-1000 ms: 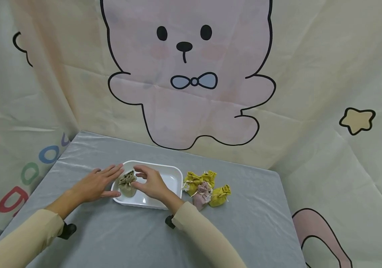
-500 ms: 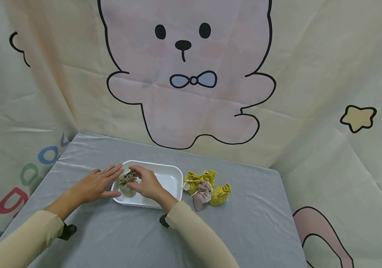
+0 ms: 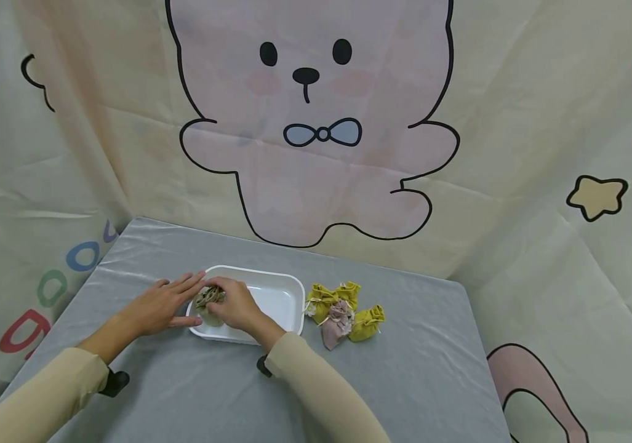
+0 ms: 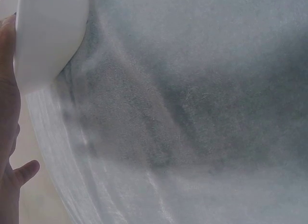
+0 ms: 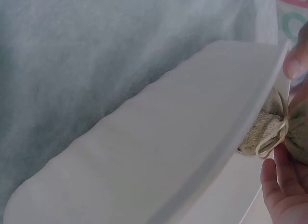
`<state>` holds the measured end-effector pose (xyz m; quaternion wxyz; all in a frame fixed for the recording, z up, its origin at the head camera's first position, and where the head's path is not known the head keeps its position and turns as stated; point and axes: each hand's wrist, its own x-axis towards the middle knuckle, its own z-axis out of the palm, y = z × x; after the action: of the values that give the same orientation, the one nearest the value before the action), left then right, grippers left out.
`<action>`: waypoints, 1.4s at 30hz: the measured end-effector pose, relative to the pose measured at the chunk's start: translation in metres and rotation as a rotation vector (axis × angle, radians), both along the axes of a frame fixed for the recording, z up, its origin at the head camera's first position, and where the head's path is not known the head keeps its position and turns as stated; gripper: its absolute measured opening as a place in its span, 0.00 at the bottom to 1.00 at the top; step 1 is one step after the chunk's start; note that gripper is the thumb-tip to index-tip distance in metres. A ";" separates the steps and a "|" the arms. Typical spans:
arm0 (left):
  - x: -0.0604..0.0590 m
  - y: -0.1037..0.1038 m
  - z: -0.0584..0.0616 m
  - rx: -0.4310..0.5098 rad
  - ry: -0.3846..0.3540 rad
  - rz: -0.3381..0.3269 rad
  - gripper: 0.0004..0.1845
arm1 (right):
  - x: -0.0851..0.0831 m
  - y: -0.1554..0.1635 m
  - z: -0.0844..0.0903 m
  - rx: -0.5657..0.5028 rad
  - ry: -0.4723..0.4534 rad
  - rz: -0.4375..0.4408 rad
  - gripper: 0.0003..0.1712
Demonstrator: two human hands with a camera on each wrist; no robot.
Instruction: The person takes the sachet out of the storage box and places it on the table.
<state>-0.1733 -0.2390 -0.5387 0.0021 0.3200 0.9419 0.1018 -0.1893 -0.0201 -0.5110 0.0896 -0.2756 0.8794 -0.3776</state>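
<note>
A sage-green drawstring pouch (image 3: 215,315) lies at the left end of a white tray (image 3: 271,295). My right hand (image 3: 238,304) grips the pouch's gathered top in the head view, covering part of it. In the right wrist view the fingers (image 5: 286,188) touch the pouch (image 5: 269,125) beside its tied pale cord. My left hand (image 3: 157,306) rests on the tray's left rim, its fingers straight and the thumb apart. In the left wrist view only part of that hand (image 4: 7,113) shows, beside the tray's outer wall (image 4: 50,36).
Right of the tray, several yellow pouches (image 3: 367,323) and a pink pouch (image 3: 336,326) lie bunched on the grey cloth-covered table (image 3: 432,381). A cream curtain printed with a bear (image 3: 316,166) hangs behind the table.
My right hand has moved left onto the green pouch, and its fingers have closed on the top. My left hand stays at the tray's rim.
</note>
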 end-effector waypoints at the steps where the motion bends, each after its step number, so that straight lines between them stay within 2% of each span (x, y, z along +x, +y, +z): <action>1: 0.000 0.000 0.000 0.009 0.001 -0.003 0.47 | 0.000 -0.001 0.000 0.011 0.009 0.005 0.24; 5: 0.001 0.000 0.000 0.028 0.012 -0.007 0.46 | 0.001 -0.005 0.001 0.046 0.038 0.022 0.22; 13: 0.001 0.001 0.001 0.022 0.012 -0.002 0.47 | 0.002 -0.004 0.001 0.112 0.087 -0.001 0.17; 19: 0.001 0.002 0.001 0.020 0.014 -0.004 0.47 | 0.004 -0.004 -0.001 0.094 0.093 -0.005 0.12; 25: 0.002 0.002 0.001 0.024 0.016 -0.004 0.47 | 0.006 -0.003 -0.003 0.080 0.072 0.005 0.11; 35: 0.002 0.003 0.001 0.011 0.015 0.001 0.47 | 0.005 0.006 -0.007 -0.021 0.044 0.002 0.10; 42: 0.002 0.003 0.001 0.029 0.030 -0.004 0.47 | 0.005 0.008 -0.007 -0.064 0.075 -0.008 0.08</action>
<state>-0.1713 -0.2363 -0.5380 -0.0163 0.3232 0.9397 0.1105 -0.1841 -0.0118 -0.5176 0.0463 -0.2888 0.8706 -0.3955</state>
